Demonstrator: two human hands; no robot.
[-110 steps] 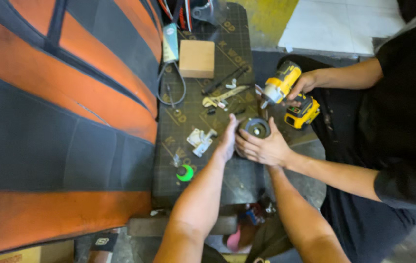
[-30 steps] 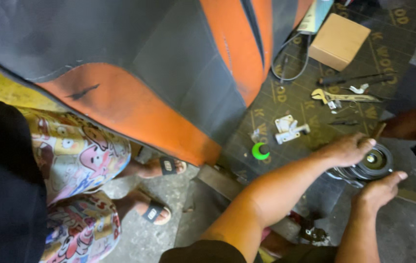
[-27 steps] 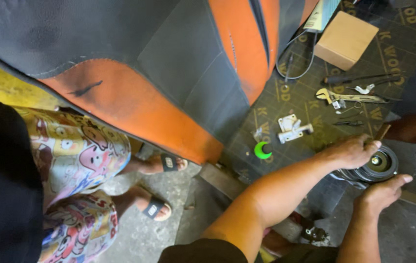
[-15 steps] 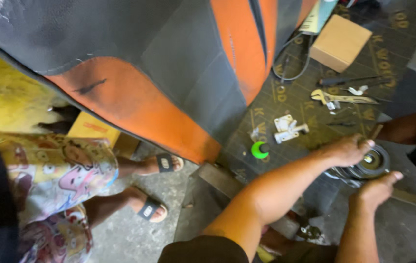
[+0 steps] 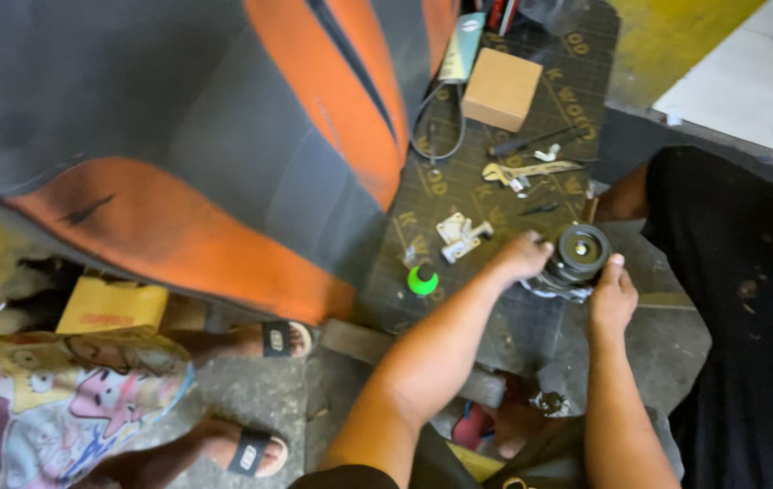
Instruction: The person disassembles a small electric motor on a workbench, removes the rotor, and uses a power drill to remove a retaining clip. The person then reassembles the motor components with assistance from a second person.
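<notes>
A round black and metal machine part (image 5: 578,256) stands on the dark work mat (image 5: 486,208). My left hand (image 5: 523,255) grips its left side. My right hand (image 5: 612,296) holds its lower right side, thumb up against it. Just left of my left hand lie a small white metal bracket (image 5: 462,237) and a green round cap (image 5: 422,279). Beyond the part lie a wrench (image 5: 531,171) and a dark tool.
A cardboard box (image 5: 502,89) and a cable loop (image 5: 436,127) sit at the mat's far end. A large orange and grey panel (image 5: 224,136) fills the left. A person in black (image 5: 739,299) sits right. Another person's sandalled feet (image 5: 260,448) and patterned shorts are lower left.
The view has swung right, so the part and both hands now sit nearer the middle. The person in patterned shorts has shifted down-left. Both hands stay on the part.
</notes>
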